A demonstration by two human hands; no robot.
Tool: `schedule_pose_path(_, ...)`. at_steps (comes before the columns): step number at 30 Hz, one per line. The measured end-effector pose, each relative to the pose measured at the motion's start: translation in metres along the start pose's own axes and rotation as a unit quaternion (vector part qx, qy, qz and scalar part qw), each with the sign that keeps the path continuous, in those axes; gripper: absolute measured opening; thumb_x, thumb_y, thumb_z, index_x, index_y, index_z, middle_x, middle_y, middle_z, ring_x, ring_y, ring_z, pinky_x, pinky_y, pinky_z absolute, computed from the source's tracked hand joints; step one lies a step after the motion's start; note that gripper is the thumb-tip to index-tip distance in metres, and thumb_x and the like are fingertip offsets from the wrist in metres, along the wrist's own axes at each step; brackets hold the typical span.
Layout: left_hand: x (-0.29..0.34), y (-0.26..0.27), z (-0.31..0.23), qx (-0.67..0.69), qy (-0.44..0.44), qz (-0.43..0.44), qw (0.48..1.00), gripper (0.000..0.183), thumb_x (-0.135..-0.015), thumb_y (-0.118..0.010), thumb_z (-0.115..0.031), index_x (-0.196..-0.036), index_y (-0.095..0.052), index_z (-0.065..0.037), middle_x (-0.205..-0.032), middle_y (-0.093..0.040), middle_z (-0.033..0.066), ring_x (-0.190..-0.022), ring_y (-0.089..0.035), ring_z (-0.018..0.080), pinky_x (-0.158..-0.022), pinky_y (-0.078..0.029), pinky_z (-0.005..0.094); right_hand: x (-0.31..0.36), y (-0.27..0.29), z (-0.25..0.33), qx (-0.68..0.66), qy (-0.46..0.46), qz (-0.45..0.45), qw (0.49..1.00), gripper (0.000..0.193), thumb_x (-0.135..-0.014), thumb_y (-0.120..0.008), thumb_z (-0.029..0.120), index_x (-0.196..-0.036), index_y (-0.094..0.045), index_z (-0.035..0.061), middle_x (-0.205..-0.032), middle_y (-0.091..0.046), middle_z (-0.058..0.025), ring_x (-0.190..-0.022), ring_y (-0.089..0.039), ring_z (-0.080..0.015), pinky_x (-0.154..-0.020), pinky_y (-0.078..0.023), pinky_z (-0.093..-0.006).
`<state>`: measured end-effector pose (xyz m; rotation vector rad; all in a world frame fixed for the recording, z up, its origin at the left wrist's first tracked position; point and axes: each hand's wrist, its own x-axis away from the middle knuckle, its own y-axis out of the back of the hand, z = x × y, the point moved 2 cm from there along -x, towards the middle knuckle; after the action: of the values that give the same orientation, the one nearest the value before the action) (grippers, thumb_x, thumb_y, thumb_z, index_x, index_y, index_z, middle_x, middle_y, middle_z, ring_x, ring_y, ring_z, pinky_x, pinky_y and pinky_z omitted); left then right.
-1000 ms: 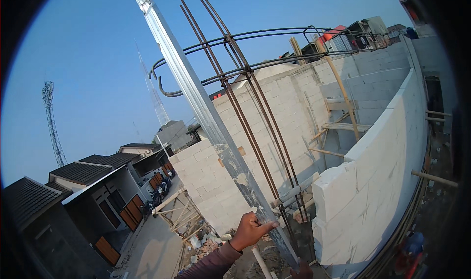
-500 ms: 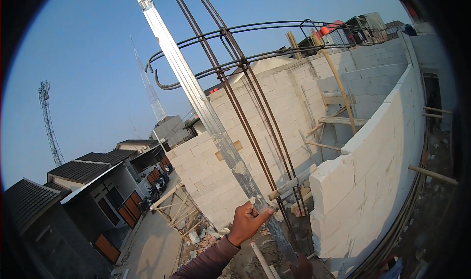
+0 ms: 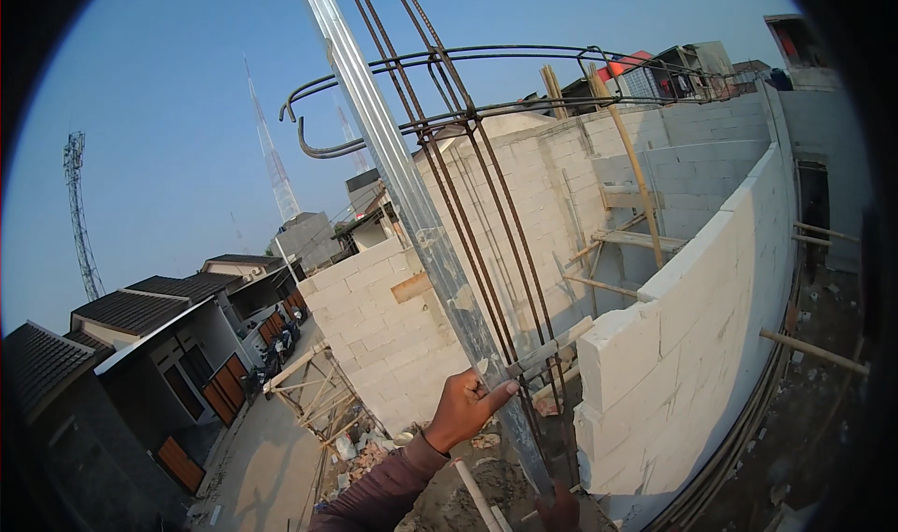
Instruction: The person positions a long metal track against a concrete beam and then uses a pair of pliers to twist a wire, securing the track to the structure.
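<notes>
A long silvery metal channel (image 3: 432, 251), smeared with dried mortar on its lower half, leans from the lower middle up to the top left. My left hand (image 3: 461, 409) is closed round its lower part, thumb lying across the face. Close to its bottom end is my right hand (image 3: 561, 511), dark and partly cut off by the lower edge; its fingers seem wrapped on the channel. Just behind and right of the channel stand rusty rebar rods (image 3: 458, 223), which run down beside a white block wall (image 3: 687, 326). The channel crosses in front of the bent horizontal bars (image 3: 524, 53).
A wooden crosspiece (image 3: 557, 347) lies at the rods by the wall's end. Bamboo poles (image 3: 631, 177) prop the area behind. Another block wall (image 3: 365, 312) rises beyond the channel. Below left are rubble (image 3: 360, 462), a wooden trestle (image 3: 323, 387) and a lane (image 3: 257, 467) past houses.
The channel's upper part has swung right, more upright and nearer the rebar rods. Both hands keep their places on it. The whole view has shifted slightly.
</notes>
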<state>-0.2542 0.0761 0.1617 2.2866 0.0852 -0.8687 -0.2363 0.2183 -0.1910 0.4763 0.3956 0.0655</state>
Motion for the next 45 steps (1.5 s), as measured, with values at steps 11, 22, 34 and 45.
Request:
schedule_pose_path(11, -0.01, -0.013, 0.009, -0.06, -0.015, -0.017, 0.998, 0.042, -0.093, -0.064, -0.03, -0.067, -0.048, -0.001, -0.059, -0.039, -0.0032, -0.055, -0.03, 0.0051, -0.05, -0.023, 0.0262, -0.003, 0.024, -0.011, -0.017, -0.058, -0.13, 0.99, 0.05, -0.075, -0.076, 0.018, -0.118, -0.055, 0.0026, -0.111, -0.06, -0.0179, -0.097, -0.062, -0.0363, -0.082, -0.051, -0.0412)
schedule_pose_path(22, 0.022, -0.011, 0.041, 0.051, 0.069, -0.034, 0.996, 0.045, -0.097, -0.056, -0.035, -0.105, -0.059, 0.009, -0.089, -0.06, 0.0099, -0.079, -0.056, 0.0106, -0.064, -0.044, 0.0229, 0.048, -0.044, -0.033, -0.053, -0.264, -0.195, 0.943, 0.058, -0.077, -0.074, 0.013, -0.128, -0.047, 0.0049, -0.126, -0.046, -0.0169, -0.112, -0.053, -0.0363, -0.092, -0.048, -0.044)
schedule_pose_path(34, -0.009, 0.04, 0.072, -0.465, -0.331, 0.057, 0.819, 0.055, -0.091, -0.048, 0.013, -0.142, -0.034, -0.006, -0.107, -0.064, 0.023, -0.087, -0.065, 0.0242, -0.068, -0.053, 0.0291, 0.009, -0.048, -0.028, -0.03, -0.224, -0.24, 0.944, 0.043, -0.073, -0.073, 0.009, -0.112, -0.056, 0.0053, -0.111, -0.053, -0.0115, -0.1, -0.059, -0.0309, -0.082, -0.051, -0.0403)
schedule_pose_path(45, -0.004, 0.045, 0.086, -0.142, -0.047, 0.006, 0.989, 0.049, -0.096, -0.048, -0.029, -0.136, -0.041, 0.0, -0.12, -0.058, 0.0203, -0.093, -0.064, 0.0263, -0.079, -0.053, 0.0331, 0.02, -0.05, -0.032, 0.005, -0.197, -0.207, 0.958, 0.046, -0.071, -0.076, 0.011, -0.112, -0.056, 0.0039, -0.107, -0.055, -0.0125, -0.101, -0.056, -0.0328, -0.087, -0.048, -0.0428)
